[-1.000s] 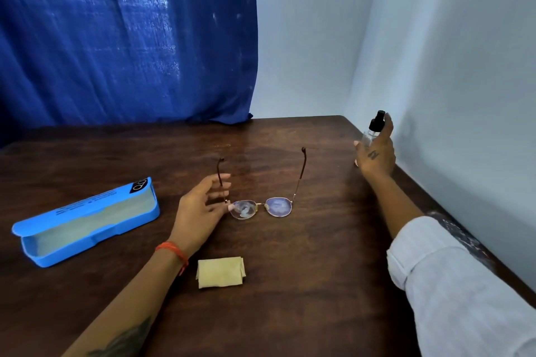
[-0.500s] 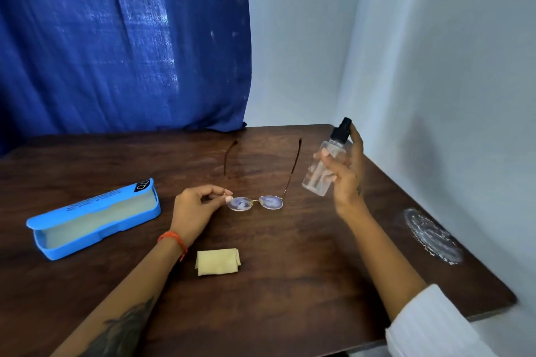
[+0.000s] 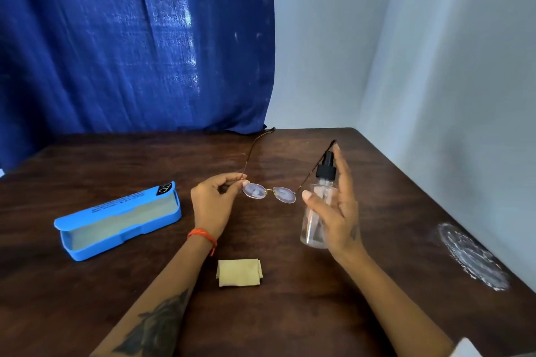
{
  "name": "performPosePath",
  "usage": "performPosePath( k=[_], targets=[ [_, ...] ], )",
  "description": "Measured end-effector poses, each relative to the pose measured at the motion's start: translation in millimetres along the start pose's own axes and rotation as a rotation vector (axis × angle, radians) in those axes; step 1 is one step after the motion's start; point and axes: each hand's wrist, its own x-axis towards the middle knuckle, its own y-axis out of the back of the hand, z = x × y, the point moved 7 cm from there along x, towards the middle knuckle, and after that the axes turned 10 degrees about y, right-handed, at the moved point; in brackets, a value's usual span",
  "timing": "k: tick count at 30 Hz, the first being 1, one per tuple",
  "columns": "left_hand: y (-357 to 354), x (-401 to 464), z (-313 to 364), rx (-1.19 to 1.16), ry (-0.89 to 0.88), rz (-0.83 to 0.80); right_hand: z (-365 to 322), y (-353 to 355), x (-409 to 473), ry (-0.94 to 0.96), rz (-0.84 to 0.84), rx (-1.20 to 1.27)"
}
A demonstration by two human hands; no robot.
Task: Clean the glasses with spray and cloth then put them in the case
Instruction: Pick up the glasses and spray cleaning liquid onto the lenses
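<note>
The left hand [image 3: 213, 203] pinches the thin gold-rimmed round glasses [image 3: 269, 193] at one hinge, above the dark wooden worktop [image 3: 290, 313]. The right hand [image 3: 338, 211] grips the clear plastic spray bottle [image 3: 317, 209]. The nozzle direction is unclear, so spray may miss the lenses; the light pinch may slip.

— What is the table [image 3: 290, 322] made of?
— Dark wood with visible grain and a slight sheen; near its right edge lies a dull whitish scuffed patch [image 3: 471, 256].
— And the glasses [image 3: 269, 193]?
— Thin, shiny metal frame, lenses smudged. The spray bottle [image 3: 316, 211] is clear, glossy plastic with a matt black cap.
— The case [image 3: 116, 220]?
— Smooth blue plastic, pale soft-looking lining. The cloth [image 3: 239, 272] is matt, yellowish fabric, folded. The curtain [image 3: 130, 38] at the far edge is coarse blue woven cloth.
</note>
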Motion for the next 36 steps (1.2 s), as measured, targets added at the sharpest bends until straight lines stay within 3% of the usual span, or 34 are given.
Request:
performPosePath(
  k=[3, 6, 16, 36],
  targets=[
    [1, 2, 4, -0.009, -0.041, 0.042, -3, -3, -3, 0.088, -0.056, -0.397],
    [1, 3, 6, -0.007, -0.081, 0.071, -3, -10, -6, 0.094, -0.119, -0.535],
    [4, -2, 14, -0.071, -0.172, 0.101, -4, -36, -14, 0.055, -0.26, -0.64],
    [3, -5, 19, -0.097, -0.181, 0.082, 6, -28, -10, -0.018, -0.208, -0.648]
  ],
)
